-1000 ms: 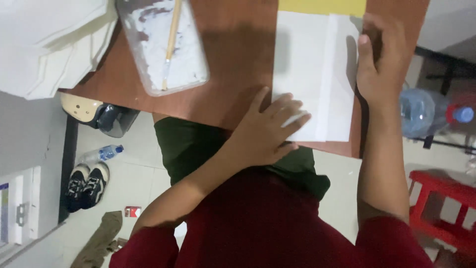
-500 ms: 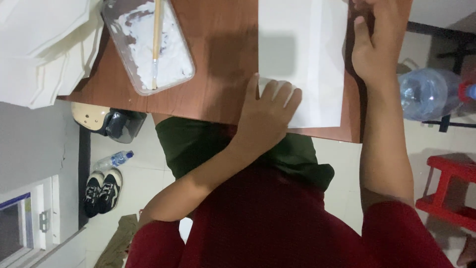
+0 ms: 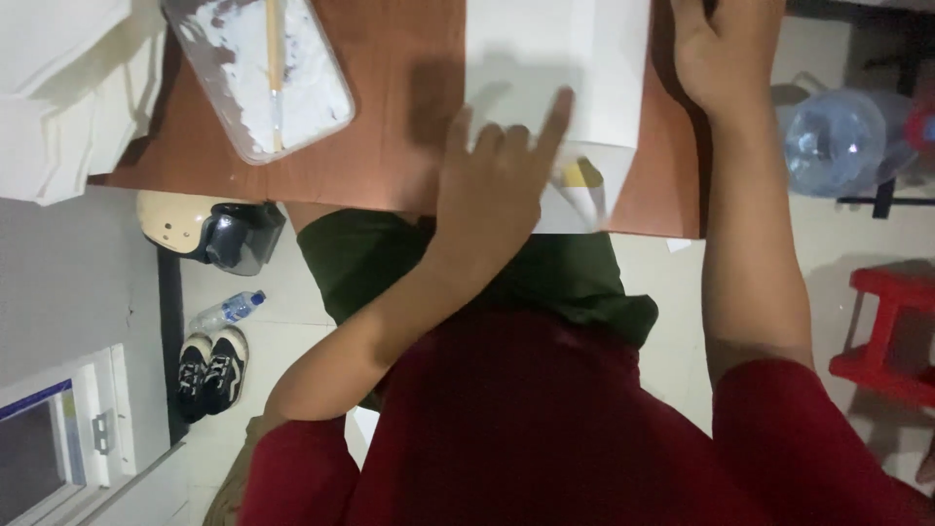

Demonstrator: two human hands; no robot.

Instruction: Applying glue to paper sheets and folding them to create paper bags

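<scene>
Under your left hand (image 3: 497,180) fingers, spread flat, lies the white paper (image 3: 555,58), long axis running away; right hand (image 3: 726,49) presses its far edge.

Colours around the reddish-brown table (image 3: 390,146)

White paper sheet (image 3: 555,58) lying on it, a yellow patch (image 3: 577,175) showing at its near edge; clear tray (image 3: 258,73) of white paste sitting left; red sleeves (image 3: 545,429) and dark green cloth (image 3: 370,258) showing below; red stool (image 3: 891,331) standing right.

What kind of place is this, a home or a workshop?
Probably a room in a home used for paper craft: a wooden table holds white paper and a paste tray, while shoes and a helmet lie on the tiled floor.
</scene>
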